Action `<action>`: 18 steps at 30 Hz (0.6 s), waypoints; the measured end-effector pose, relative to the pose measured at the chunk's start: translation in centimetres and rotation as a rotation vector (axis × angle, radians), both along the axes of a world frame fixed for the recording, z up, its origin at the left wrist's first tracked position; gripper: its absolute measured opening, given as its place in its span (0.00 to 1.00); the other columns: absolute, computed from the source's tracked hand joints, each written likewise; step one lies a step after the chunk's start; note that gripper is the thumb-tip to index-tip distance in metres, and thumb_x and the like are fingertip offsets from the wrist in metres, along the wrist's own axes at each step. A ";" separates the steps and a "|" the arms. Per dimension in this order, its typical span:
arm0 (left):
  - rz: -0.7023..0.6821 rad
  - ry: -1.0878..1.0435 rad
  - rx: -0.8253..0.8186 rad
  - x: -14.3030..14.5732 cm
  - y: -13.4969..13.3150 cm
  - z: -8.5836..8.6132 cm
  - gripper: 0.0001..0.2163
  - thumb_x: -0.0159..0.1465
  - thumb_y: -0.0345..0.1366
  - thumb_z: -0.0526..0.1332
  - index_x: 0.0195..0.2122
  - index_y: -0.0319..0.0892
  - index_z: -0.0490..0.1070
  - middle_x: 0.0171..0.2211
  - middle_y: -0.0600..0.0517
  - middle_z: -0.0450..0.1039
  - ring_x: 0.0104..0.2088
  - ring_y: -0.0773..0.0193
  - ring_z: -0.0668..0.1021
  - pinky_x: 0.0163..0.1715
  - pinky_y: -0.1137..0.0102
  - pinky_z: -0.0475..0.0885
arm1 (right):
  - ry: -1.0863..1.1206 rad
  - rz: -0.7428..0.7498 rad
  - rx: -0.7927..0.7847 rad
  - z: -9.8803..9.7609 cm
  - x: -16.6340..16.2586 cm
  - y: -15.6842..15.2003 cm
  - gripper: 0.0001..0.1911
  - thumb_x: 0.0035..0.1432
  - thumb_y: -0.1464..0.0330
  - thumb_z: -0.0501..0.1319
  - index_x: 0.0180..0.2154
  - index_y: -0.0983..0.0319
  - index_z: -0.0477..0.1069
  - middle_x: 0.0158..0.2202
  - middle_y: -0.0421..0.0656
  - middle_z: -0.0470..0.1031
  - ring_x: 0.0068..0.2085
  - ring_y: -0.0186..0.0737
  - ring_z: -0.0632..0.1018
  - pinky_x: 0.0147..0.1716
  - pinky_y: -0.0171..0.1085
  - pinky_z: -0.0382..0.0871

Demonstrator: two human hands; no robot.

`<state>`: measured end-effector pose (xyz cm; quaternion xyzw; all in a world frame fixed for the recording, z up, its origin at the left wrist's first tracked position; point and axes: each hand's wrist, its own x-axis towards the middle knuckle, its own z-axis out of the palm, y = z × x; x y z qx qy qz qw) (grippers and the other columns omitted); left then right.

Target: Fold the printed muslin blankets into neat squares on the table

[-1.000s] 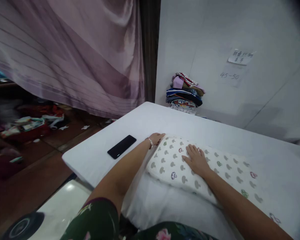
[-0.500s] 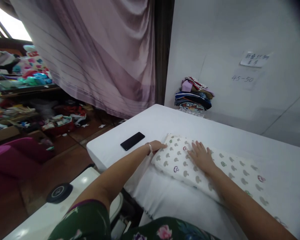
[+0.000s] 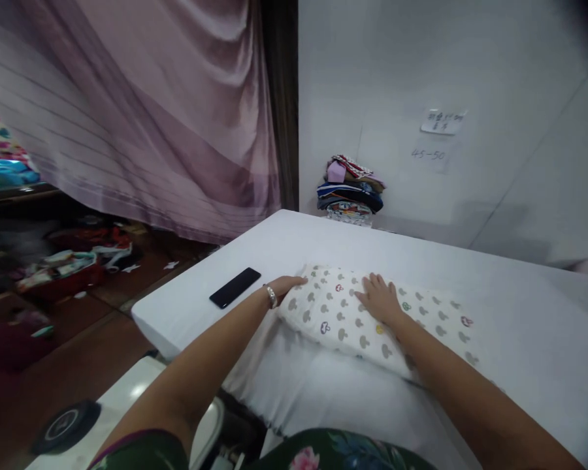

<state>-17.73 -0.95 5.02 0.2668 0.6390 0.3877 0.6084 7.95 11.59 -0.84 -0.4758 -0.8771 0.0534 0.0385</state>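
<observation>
A white folded cloth [image 3: 323, 307], printed with grey mushroom-like shapes and a few coloured ones, lies along the white table. At its left end is my left hand [image 3: 287, 286], wearing a silver bracelet, with the thumb over the edge and the other fingers mostly hidden at the cloth's side. My right hand [image 3: 381, 300] rests flat on top of the cloth near its middle, fingers spread. A black phone [image 3: 235, 288] lies on the table left of my left hand.
Folded clothes [image 3: 350, 189] are stacked by the wall behind the white table [image 3: 313, 235]. A purple curtain [image 3: 200, 130] hangs at the left. Nearer me, a dark round object [image 3: 66, 427] sits on a white surface. Cluttered boxes [image 3: 61, 267] stand on the floor.
The view has turned to the right, so the table, phone and cloth appear further left. Both hands keep about the same places on the cloth.
</observation>
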 end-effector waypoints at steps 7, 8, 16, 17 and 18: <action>-0.135 -0.253 0.190 4.7 2.0 6.1 0.10 0.52 0.36 0.61 0.32 0.34 0.70 0.25 0.46 0.76 0.26 0.61 0.77 0.31 0.68 0.72 | 0.196 -0.030 -0.159 0.3 0.3 0.2 0.31 0.60 0.53 0.46 0.59 0.62 0.54 0.64 0.48 0.42 0.64 0.47 0.42 0.58 0.53 0.34; -0.175 -0.247 0.245 5.9 2.5 7.2 0.09 0.52 0.36 0.61 0.31 0.34 0.70 0.25 0.46 0.75 0.26 0.61 0.77 0.31 0.68 0.72 | 0.313 -0.053 -0.197 1.1 0.5 0.0 0.30 0.59 0.53 0.47 0.59 0.62 0.55 0.64 0.48 0.43 0.64 0.47 0.43 0.58 0.52 0.34; -0.360 0.196 0.517 17.9 8.7 10.7 0.06 0.50 0.33 0.62 0.28 0.36 0.69 0.21 0.53 0.71 0.23 0.66 0.73 0.27 0.73 0.68 | 1.577 -0.088 -0.914 7.3 7.0 -3.0 0.27 0.57 0.47 0.46 0.47 0.58 0.65 0.46 0.45 0.71 0.46 0.43 0.73 0.44 0.43 0.66; -0.363 0.256 0.516 19.9 9.5 10.2 0.07 0.50 0.34 0.63 0.29 0.36 0.69 0.22 0.52 0.71 0.24 0.66 0.74 0.27 0.73 0.68 | 1.614 -0.073 -0.967 7.5 8.4 -3.1 0.27 0.57 0.46 0.45 0.46 0.58 0.65 0.44 0.45 0.73 0.44 0.43 0.73 0.42 0.43 0.67; -0.359 0.300 0.505 21.9 10.2 9.5 0.09 0.49 0.34 0.64 0.31 0.36 0.70 0.24 0.51 0.72 0.25 0.65 0.74 0.28 0.73 0.68 | 1.641 -0.070 -0.994 7.4 9.8 -3.2 0.29 0.57 0.45 0.44 0.46 0.58 0.65 0.42 0.45 0.73 0.43 0.44 0.74 0.41 0.43 0.67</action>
